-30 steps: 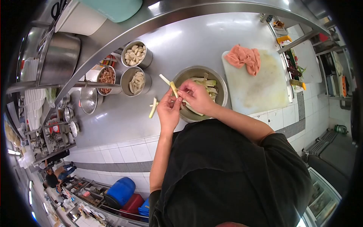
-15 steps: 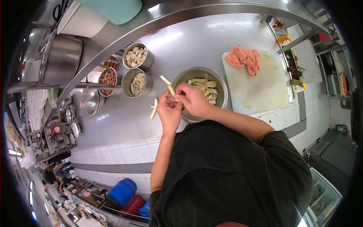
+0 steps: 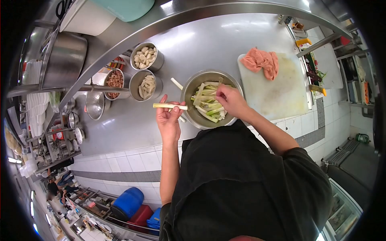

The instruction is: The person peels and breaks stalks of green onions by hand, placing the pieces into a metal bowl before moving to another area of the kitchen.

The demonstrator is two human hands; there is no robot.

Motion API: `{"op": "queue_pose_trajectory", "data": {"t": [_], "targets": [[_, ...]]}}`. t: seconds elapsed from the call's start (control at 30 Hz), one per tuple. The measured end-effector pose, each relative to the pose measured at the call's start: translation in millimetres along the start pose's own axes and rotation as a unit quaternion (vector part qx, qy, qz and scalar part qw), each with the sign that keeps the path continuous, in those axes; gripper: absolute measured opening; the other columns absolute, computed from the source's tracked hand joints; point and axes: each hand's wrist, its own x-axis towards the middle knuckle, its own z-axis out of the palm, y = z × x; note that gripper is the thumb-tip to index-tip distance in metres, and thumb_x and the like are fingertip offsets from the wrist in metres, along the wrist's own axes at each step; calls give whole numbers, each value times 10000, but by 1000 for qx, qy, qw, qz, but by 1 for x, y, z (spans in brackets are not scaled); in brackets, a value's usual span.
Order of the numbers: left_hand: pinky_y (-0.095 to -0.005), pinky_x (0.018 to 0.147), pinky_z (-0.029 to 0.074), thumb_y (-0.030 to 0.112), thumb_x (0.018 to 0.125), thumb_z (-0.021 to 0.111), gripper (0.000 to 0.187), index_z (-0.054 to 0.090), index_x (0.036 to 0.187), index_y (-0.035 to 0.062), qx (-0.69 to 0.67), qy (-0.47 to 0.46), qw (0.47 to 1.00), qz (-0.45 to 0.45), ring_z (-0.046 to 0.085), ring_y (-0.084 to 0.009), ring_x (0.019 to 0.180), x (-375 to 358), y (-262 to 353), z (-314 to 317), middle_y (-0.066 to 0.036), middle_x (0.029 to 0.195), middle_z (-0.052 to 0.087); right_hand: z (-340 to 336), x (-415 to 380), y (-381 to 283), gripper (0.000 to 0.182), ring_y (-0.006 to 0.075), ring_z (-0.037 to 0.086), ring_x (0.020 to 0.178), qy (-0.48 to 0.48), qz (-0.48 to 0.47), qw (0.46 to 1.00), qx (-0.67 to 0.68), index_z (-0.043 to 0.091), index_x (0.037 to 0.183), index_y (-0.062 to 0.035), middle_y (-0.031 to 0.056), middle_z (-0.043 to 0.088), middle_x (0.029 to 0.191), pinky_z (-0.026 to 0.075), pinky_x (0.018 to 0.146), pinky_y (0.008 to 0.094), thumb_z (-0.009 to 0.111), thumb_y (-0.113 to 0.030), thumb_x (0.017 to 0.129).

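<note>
My left hand (image 3: 168, 118) pinches a pale scallion stalk (image 3: 163, 105) between thumb and fingers, left of the bowl. Its right end is close to the rim. Inside the steel bowl (image 3: 184, 97) lie several white and light-green scallion pieces (image 3: 206, 105). My right hand (image 3: 230, 100) is over the bowl's right side, fingers closed and pointing down at the pieces; whether they hold anything is hidden. Another white stalk (image 3: 176, 83) lies at the bowl's upper left edge. One more stalk (image 3: 182, 119) shows partly behind my left hand.
Steel pots hold white chunks (image 3: 145, 57), pale strips (image 3: 147, 86) and diced pinkish pieces (image 3: 115, 79). An empty-looking steel bowl (image 3: 95, 105) is beside them. On the right, a cutting board (image 3: 277, 96) bears a salmon-coloured cloth (image 3: 260, 63). A metal shelf rail (image 3: 169, 19) arches overhead.
My right hand has parted from the left and moved right, over the bowl. My left hand has shifted left, its stalk now lying level. More light-green pieces show in the bowl.
</note>
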Motion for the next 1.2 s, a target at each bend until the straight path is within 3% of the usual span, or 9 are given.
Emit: {"op": "queue_pose_trajectory", "data": {"t": [0.03, 0.1, 0.2, 0.5, 0.67, 0.87, 1.0, 1.13, 1.2], "targets": [[-363, 907, 615, -24, 936, 712, 633, 407, 1490, -15, -1, 0, 1000, -1, 716, -283, 1063, 0, -1, 0, -103, 1111, 677, -1, -1, 1, 132, 307, 657, 814, 0, 1, 1000, -1, 618, 1033, -25, 134, 680, 915, 516, 726, 402, 687, -87, 940], [-378, 938, 606, 49, 1006, 646, 526, 426, 1479, -13, 26, -27, 999, 24, 697, -298, 1119, -2, -3, 2, -126, 1164, 671, -4, -4, 1, 221, 301, 653, 932, 51, -134, 975, -170, 631, 1113, -51, 114, 673, 1028, 534, 817, 391, 718, -111, 919], [-377, 938, 607, 159, 1077, 553, 434, 451, 1464, -8, -35, -63, 997, -24, 681, -293, 1159, -5, -2, 10, -148, 1248, 652, 5, 0, -34, 210, 316, 642, 1046, 30, -126, 991, -44, 672, 1097, -74, 111, 659, 1083, 532, 863, 440, 707, -147, 903], [-309, 901, 611, 239, 1109, 494, 349, 580, 1370, 24, 75, -66, 995, -20, 615, -203, 1242, -9, -10, 19, -126, 1395, 593, 47, 14, -60, 123, 324, 651, 900, 32, -248, 966, -71, 648, 961, -54, 124, 643, 958, 532, 729, 440, 610, -135, 877], [-298, 866, 615, 212, 1106, 502, 323, 595, 1354, 27, 78, -88, 992, -40, 613, -176, 1227, -6, -9, 18, -105, 1405, 587, 43, 15, -61, 115, 351, 645, 922, -7, -201, 978, -59, 607, 956, -36, 141, 640, 964, 524, 742, 459, 584, -145, 925], [-289, 850, 592, 160, 1057, 603, 264, 615, 1286, 28, 61, -41, 997, -28, 650, -147, 1077, -7, -12, 29, -76, 1234, 651, 45, 11, -56, 164, 400, 646, 892, -31, -135, 990, -35, 552, 1008, -2, 180, 643, 933, 513, 748, 489, 551, -164, 985], [-292, 822, 582, 27, 972, 692, 233, 595, 1184, 26, 149, -108, 982, -44, 652, -126, 959, -1, -19, 7, -45, 1061, 663, 45, 9, -53, 191, 419, 655, 862, -74, -83, 993, -31, 527, 1052, 11, 202, 652, 902, 514, 731, 504, 553, -167, 988], [-272, 767, 577, -21, 948, 698, 176, 610, 1093, 23, 57, -76, 991, -94, 657, -111, 845, -7, -5, 38, -33, 956, 673, 41, 7, -58, 183, 420, 673, 848, -70, -80, 992, -60, 490, 1001, 5, 216, 660, 894, 525, 709, 500, 555, -163, 972], [-266, 751, 573, -21, 949, 695, 157, 615, 1078, 20, 79, -81, 990, -87, 654, -107, 830, -4, -8, 36, -31, 937, 672, 44, 4, -54, 173, 417, 678, 846, -27, -165, 984, -69, 485, 1005, 4, 217, 665, 906, 529, 708, 492, 555, -149, 965]]}}
